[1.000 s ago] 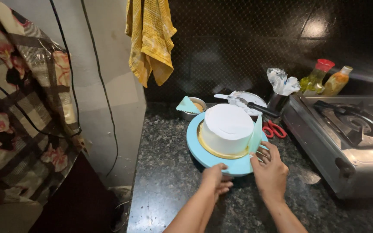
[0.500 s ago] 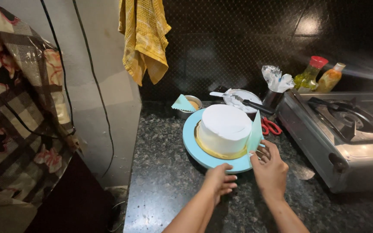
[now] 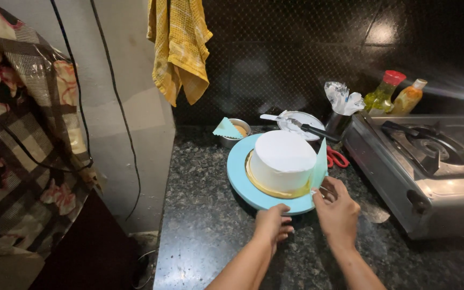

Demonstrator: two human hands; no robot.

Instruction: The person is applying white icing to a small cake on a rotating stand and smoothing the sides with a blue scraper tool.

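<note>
A round cake with smooth white icing (image 3: 284, 161) sits on a gold board on a light blue turntable (image 3: 238, 172) on the dark granite counter. My right hand (image 3: 338, 207) holds a light blue scraper (image 3: 319, 166) upright against the cake's right side. At the near rim of the turntable my left hand (image 3: 273, 225) rests with its fingers curled on the edge.
Behind the cake stand a small metal bowl with a blue scraper (image 3: 231, 131), a white plate with a palette knife (image 3: 299, 123), red scissors (image 3: 338, 158), a cup of piping bags (image 3: 340, 104) and two bottles (image 3: 385, 91). A steel gas stove (image 3: 430, 172) fills the right. A yellow towel (image 3: 181, 45) hangs above.
My hands stay at the turntable's near rim with the scraper against the cake. The camera view has shifted slightly.
</note>
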